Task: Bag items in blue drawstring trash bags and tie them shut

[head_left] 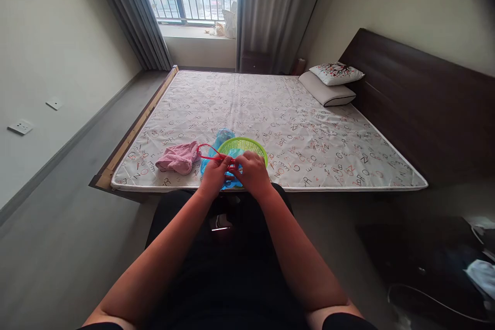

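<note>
A red cord (pixel 209 157) runs between my two hands, with a loop of it reaching left toward a pink knitted piece (pixel 179 158) on the mattress. My left hand (pixel 215 171) is closed, pinching the cord between thumb and finger. Close beside it, my right hand (pixel 250 169) also has its fingers closed on the cord. Just beyond my hands sits a lime-green plastic basket (pixel 243 141), partly hidden by them. Blue plastic bag material (pixel 224 136) lies behind, inside and beside the basket.
The letter-print mattress (pixel 240 108) fills the bed before me. Two pillows (pixel 328 87) lie stacked by the dark headboard (pixel 406 72). A wooden bed rail (pixel 135 126) edges the left side. At lower right stands a dark cabinet (pixel 421 252) with a white cable.
</note>
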A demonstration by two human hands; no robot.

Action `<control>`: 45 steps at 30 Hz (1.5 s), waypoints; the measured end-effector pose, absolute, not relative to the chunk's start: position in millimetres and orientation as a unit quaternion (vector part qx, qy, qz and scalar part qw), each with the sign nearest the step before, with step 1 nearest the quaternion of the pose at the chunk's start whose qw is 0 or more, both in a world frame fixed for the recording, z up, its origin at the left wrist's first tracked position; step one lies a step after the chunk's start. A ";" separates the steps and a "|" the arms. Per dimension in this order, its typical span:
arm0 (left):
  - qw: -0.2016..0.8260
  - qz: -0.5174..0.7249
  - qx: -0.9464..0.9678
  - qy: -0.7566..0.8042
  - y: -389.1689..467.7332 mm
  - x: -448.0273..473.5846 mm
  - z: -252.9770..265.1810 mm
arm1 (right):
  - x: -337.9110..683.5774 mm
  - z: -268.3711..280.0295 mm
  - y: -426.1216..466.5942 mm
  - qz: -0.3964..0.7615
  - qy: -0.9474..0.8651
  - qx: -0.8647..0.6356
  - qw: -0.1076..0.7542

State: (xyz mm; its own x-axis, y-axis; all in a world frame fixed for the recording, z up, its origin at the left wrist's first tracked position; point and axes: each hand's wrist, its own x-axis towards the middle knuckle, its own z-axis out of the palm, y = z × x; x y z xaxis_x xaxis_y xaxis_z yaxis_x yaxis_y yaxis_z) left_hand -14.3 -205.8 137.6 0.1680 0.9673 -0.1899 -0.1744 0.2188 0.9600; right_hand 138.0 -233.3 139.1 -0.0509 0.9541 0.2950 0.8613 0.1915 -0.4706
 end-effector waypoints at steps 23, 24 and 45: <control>0.438 0.416 0.717 0.347 -212.5 -35.4 120.9 | 140.5 107.8 -221.9 0.541 -0.454 -0.505 0.495; 0.426 0.415 0.728 0.341 -212.5 -36.0 121.2 | 140.9 108.4 -221.4 0.562 -0.432 -0.496 0.501; 0.200 0.423 0.860 0.204 -197.7 -49.0 92.0 | 142.3 107.7 -218.4 0.618 -0.272 -0.487 0.554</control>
